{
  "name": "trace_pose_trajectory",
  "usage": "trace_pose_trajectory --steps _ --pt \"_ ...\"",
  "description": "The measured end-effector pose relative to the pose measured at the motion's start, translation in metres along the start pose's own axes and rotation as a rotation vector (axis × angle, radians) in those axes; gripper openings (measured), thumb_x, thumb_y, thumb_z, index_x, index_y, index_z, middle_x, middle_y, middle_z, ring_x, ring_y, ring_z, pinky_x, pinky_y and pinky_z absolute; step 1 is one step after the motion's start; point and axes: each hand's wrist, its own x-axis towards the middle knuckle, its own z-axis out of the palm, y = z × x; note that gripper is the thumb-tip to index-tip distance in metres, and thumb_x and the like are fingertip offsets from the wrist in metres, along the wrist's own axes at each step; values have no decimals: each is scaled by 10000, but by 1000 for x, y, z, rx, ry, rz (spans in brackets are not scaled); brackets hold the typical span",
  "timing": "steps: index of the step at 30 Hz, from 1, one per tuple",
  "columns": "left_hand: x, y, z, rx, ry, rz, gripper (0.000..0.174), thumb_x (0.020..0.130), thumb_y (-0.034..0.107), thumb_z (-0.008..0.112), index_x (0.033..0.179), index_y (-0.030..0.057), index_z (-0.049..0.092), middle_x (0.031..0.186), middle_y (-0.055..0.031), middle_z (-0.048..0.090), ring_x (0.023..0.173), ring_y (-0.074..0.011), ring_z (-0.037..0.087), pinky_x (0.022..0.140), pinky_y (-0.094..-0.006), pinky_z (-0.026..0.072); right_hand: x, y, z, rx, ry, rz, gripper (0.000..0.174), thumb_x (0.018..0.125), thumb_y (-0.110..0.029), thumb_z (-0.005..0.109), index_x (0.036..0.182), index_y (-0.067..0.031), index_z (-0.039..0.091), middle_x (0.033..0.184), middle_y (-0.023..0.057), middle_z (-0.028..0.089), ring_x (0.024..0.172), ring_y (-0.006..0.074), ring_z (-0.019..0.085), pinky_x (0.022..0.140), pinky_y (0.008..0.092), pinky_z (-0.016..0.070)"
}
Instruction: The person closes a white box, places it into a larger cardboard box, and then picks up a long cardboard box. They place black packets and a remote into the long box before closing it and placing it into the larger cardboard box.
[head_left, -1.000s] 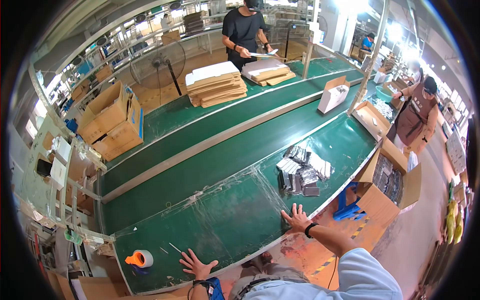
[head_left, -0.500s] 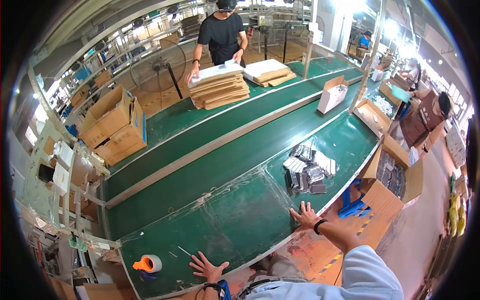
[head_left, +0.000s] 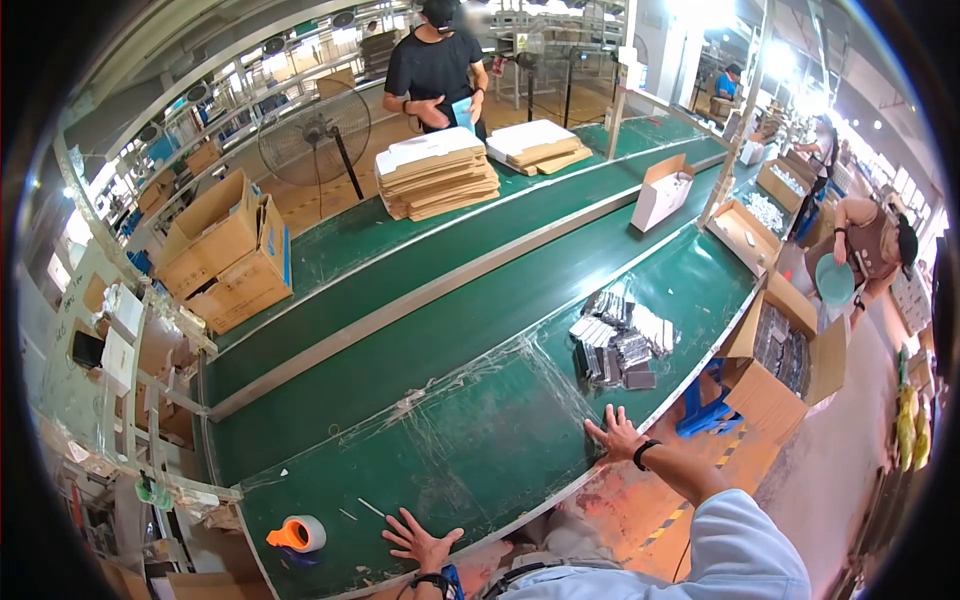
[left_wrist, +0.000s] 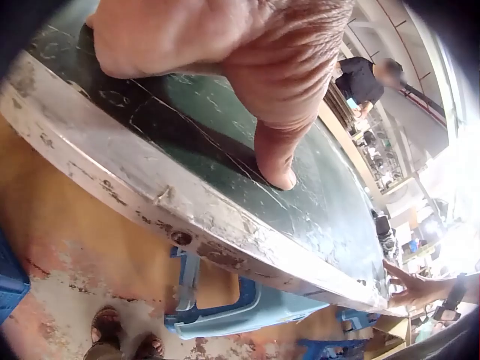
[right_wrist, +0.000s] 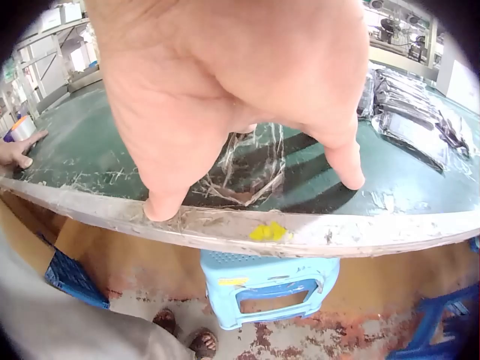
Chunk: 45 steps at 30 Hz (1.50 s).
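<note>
Fingers spread, my left hand [head_left: 422,545] rests on the green worktable [head_left: 480,440] close to its front edge. Beside it lie a thin white stick [head_left: 371,507] and, further left, an orange tape dispenser [head_left: 290,535] with a roll of tape. My right hand [head_left: 617,437] leans on the same tabletop further right, its fingertips on the surface and thumb at the metal edge in the right wrist view. Just beyond it sits a pile of flat dark packets [head_left: 620,345] in clear plastic. Neither hand holds anything.
An open carton [head_left: 765,350] of similar packets stands off the right edge. Behind the table runs a conveyor belt [head_left: 440,335] with a white box [head_left: 662,195]. Stacked flat cardboard [head_left: 437,175] lies across from me, by a person in black [head_left: 435,75]. A blue stool [right_wrist: 270,281] is underneath.
My hands stay on the table, while the head view has shifted slightly. The person opposite has put down a sheet and now holds something blue. At right, another person has lowered a green basin.
</note>
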Motion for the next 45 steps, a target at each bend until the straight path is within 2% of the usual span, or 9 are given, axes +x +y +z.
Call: trace_pose_trajectory --steps 23,27,28,31,32,35,36,41,45 --pt "-4 8 -2 43 16 -43 1505 464 540 939 1630 198 51 1690 -111 -126 1520 -440 -170 1108 -763 -4 -2 -3 -2 23 3 20 1276 627 -711 815 1614 -343 94 1575 406 95 1383 662 242 1017 660 416" --pt "-6 12 -2 53 26 -46 1483 472 520 941 1629 197 72 1691 -109 -110 1524 -442 -146 1109 -764 10 1 -1 5 -13 49 -2 1300 605 -736 808 1617 -306 115 1550 431 132 1334 686 292 942 676 460" --pt "-8 20 -10 86 0 -58 1528 450 537 941 1630 206 29 1687 -91 -154 1519 -438 -176 1106 -769 15 -2 0 -5 -71 29 -32 1273 612 -736 802 1615 -284 159 1526 446 168 1305 694 325 921 616 507" --pt "-35 51 -23 98 112 -42 1189 590 403 915 1574 149 298 1668 -141 127 1527 -425 84 1127 -723 142 9 26 -11 52 -59 -173 1191 620 -718 800 1587 -264 272 1509 463 154 1269 700 355 883 543 545" --pt "-27 40 -28 162 -11 -5 1290 637 672 830 1625 228 130 1686 -170 11 1517 -495 0 1170 -683 129 4 38 -40 99 -80 -224 954 719 -662 759 1488 -182 463 1439 400 387 1238 591 486 874 488 550" --pt "-9 29 -8 208 154 13 1150 682 687 794 1587 192 287 1642 -194 216 1482 -491 194 1172 -627 233 24 92 -65 537 -154 -269 757 812 -605 712 1359 -96 591 1268 274 626 1145 449 618 877 480 541" --pt "-10 31 -7 242 230 63 992 741 672 758 1512 142 430 1572 -205 359 1419 -469 337 1157 -573 304 25 110 -71 676 -20 -285 664 872 -568 671 1277 -43 645 1105 185 725 1043 374 680 902 458 536" --pt "-35 103 2 95 350 183 701 801 515 772 1324 75 615 1422 -223 518 1306 -424 474 1106 -520 375 83 213 -116 846 415 -148 462 832 -367 771 1147 -35 708 1080 177 715 915 340 703 816 414 556" --pt "-46 150 17 -1 393 289 542 811 382 789 1223 49 675 1347 -228 575 1239 -416 527 1079 -503 403 157 301 -163 894 780 -4 430 794 -341 784 1090 -34 727 1090 165 704 838 276 716 764 389 573"
